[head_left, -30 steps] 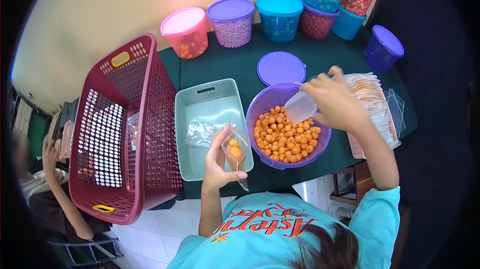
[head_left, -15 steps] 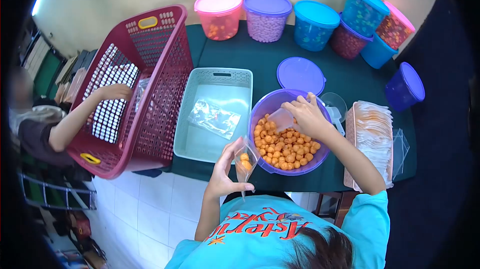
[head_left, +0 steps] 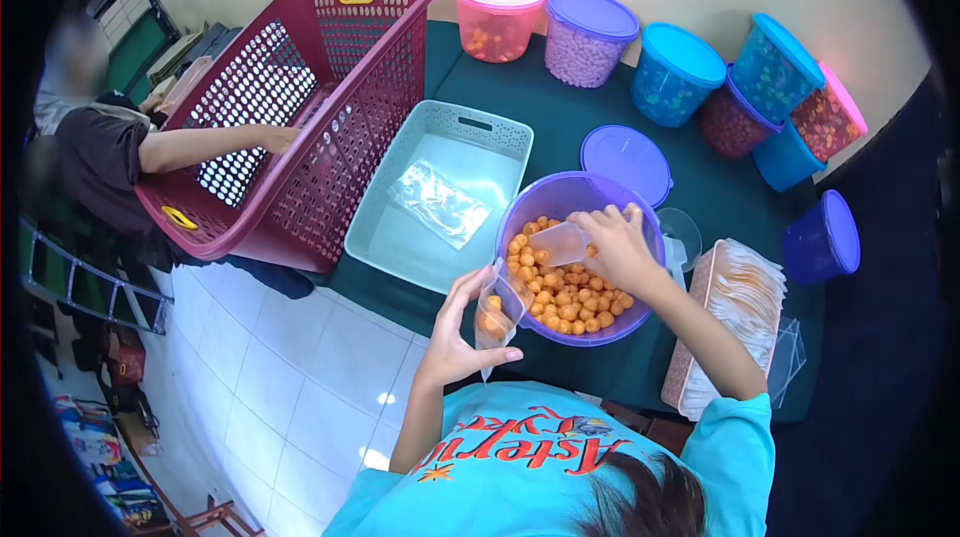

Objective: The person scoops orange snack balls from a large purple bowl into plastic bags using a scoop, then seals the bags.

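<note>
My left hand (head_left: 455,337) grips a clear plastic bag (head_left: 499,309) upright and open at the top, with a few orange balls at its bottom. It is just left of the purple tub (head_left: 518,199), which is partly filled with orange round snacks (head_left: 572,299). Inside the tub's upper part, my right hand (head_left: 612,242) holds a translucent scoop (head_left: 562,243) over the snacks, its mouth pointing toward the bag. A ball shows at the scoop's mouth. The round purple lid (head_left: 627,165) lies behind the tub.
A pale green tray (head_left: 385,237) holds clear bags. A person's arm (head_left: 215,147) reaches into the maroon basket (head_left: 345,137) at left. Lidded tubs (head_left: 592,37) line the back. At right stand a pink basket (head_left: 690,362) of packets and a purple tub (head_left: 820,237).
The view has turned, so the table appears rotated. The scoop now shows more above the snacks, closer to the bag. The other person's hand has reached further down into the maroon basket.
</note>
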A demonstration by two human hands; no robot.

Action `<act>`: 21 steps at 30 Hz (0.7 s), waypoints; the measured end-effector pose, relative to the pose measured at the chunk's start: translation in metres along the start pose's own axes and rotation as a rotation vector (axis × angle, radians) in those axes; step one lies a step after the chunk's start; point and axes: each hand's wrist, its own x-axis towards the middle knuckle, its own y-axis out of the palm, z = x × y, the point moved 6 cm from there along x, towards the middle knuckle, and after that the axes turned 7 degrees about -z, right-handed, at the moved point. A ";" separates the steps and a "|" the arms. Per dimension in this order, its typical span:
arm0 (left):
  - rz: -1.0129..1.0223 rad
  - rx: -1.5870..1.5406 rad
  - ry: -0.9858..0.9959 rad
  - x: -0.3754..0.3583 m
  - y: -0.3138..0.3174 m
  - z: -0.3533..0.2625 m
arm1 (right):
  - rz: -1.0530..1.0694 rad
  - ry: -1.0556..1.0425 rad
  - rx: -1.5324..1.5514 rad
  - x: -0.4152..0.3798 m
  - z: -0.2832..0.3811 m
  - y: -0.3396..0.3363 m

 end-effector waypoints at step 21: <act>0.035 0.201 0.070 0.024 -0.015 -0.021 | 0.087 0.122 0.612 0.001 -0.019 -0.071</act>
